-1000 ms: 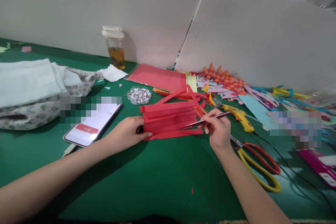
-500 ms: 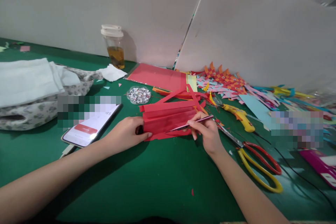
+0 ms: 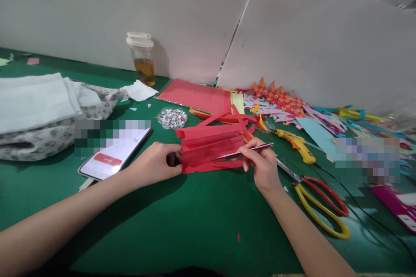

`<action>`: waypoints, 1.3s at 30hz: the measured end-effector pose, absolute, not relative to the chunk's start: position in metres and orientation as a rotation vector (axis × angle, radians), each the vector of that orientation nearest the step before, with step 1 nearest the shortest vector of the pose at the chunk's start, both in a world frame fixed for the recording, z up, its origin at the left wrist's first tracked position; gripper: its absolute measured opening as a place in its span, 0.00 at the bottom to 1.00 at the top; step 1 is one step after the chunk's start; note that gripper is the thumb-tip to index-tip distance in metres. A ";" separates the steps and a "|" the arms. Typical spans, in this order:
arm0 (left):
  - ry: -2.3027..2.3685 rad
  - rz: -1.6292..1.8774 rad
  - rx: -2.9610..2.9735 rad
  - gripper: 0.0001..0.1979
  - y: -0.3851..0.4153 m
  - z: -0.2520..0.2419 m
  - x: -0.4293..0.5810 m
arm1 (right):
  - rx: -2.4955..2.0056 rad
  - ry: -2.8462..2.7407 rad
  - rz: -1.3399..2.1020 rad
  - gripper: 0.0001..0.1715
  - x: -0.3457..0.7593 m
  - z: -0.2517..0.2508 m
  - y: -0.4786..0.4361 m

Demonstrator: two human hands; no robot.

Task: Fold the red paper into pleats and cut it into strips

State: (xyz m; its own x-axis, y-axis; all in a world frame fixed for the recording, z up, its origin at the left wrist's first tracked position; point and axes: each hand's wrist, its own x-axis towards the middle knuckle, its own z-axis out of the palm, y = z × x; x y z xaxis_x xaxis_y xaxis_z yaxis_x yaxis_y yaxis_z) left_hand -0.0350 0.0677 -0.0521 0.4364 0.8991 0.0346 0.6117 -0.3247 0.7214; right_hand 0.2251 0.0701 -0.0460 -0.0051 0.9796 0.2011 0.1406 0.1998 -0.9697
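Folded red paper (image 3: 211, 149) with long cut strips lies on the green tabletop, its pleats running left to right. At its left edge, my left hand (image 3: 162, 160) is closed in a pinch on the paper, thumb below and fingers above. A slim, pointed pink-and-dark pen-like tool (image 3: 256, 148) sits in the closed fingers of my right hand (image 3: 261, 164). The tool's tip points left and lies over the lower folds of the paper. Whether it is a blade or tweezers I cannot tell.
Scissors (image 3: 320, 201) and a yellow glue gun (image 3: 297, 145) lie to the right, with a dark cord. Left are a phone (image 3: 113, 156) and a patterned cloth bundle (image 3: 94, 112). Behind stand googly eyes (image 3: 173, 118), a tea cup (image 3: 143, 60) and woven paper fish (image 3: 279, 95).
Both hands and the red paper have shifted slightly to the right. The tool has moved right with my right hand, and my left thumb has drawn back to the paper's edge.
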 end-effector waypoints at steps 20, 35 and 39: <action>1.239 0.632 1.955 0.07 0.067 -0.055 -0.032 | -1.247 -1.313 0.933 0.09 0.227 -0.045 0.072; 1.258 0.621 1.956 0.06 0.067 -0.053 -0.031 | -1.152 -1.599 1.194 0.10 0.198 -0.050 0.058; 1.239 0.621 1.956 0.06 0.067 -0.051 -0.031 | -1.181 -1.567 1.139 0.09 0.206 -0.047 0.062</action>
State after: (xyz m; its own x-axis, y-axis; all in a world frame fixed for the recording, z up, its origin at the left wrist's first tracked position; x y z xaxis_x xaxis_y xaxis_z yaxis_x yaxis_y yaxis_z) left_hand -0.0306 0.0668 -0.0511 0.4200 0.9073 0.0170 0.5562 -0.2722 0.7852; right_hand 0.2060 0.0616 -0.0470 -0.1980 0.9751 0.0998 0.2061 0.1410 -0.9683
